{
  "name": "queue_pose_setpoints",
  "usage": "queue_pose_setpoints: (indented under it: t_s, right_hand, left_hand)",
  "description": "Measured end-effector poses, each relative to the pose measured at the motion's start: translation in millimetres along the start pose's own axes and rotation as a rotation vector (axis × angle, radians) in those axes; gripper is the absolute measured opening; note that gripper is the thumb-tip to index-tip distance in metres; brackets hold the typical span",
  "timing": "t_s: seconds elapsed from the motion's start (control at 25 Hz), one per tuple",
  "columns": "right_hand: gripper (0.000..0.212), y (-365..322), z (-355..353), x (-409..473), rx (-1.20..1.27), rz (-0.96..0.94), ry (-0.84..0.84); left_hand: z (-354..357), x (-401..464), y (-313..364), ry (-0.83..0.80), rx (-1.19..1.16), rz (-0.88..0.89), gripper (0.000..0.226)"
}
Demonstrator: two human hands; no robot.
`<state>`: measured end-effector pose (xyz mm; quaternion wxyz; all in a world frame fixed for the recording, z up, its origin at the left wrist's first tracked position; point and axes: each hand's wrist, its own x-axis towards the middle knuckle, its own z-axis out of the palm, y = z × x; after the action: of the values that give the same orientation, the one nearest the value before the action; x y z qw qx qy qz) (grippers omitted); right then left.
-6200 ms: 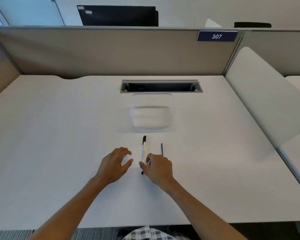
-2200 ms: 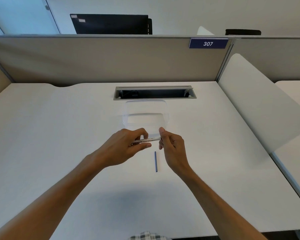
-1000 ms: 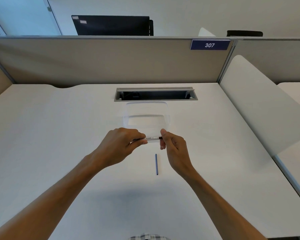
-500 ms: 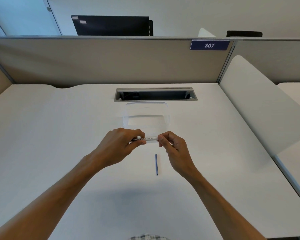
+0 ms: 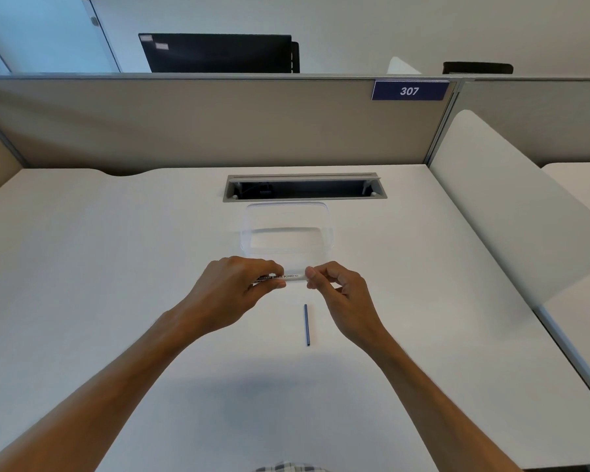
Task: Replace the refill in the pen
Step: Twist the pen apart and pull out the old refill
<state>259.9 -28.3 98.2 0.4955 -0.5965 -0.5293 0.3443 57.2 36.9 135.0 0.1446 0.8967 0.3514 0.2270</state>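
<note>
While both forearms reach in from the near edge of the table (image 5: 82, 267), a thin blue refill (image 5: 306, 324) lies loose on the tabletop, pointing away from that edge, just below the right hand (image 5: 334, 287); probably it is parked within reach for the swap. Above it, the pen (image 5: 285, 276) is held level between the hands, clear of the table. The left hand (image 5: 239, 284) is wrapped around one end, steadying the barrel, while the right hand pinches the other end with thumb and forefinger, seemingly to pull or twist it open. Its white barrel carries black "WHITE BOARD" lettering. Beyond stands a clear plastic container (image 5: 286, 207), towards the far edge.
</note>
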Motion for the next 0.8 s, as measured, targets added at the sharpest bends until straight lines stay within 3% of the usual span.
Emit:
queue_pose_setpoints:
  t_s: [0.24,0.52,0.8]
  right_hand:
    - [0.016,1.4,-1.5,-0.1,0.062,-0.003,-0.061]
    - [0.008,6.6,-5.3,-1.2,0.126,0.038,-0.097]
    - [0.026,4.5,-3.1,0.2,0.108,0.06,-0.026]
  left_hand:
    - [1.1,-2.3,2.3,-0.045,0.016,-0.023,0.035]
    - [2.8,-2.6,-1.7,-0.076,-0.002,-0.019,0.02]
    - [3.1,-1.8,-3.8,-0.034,0.098,0.118,0.027]
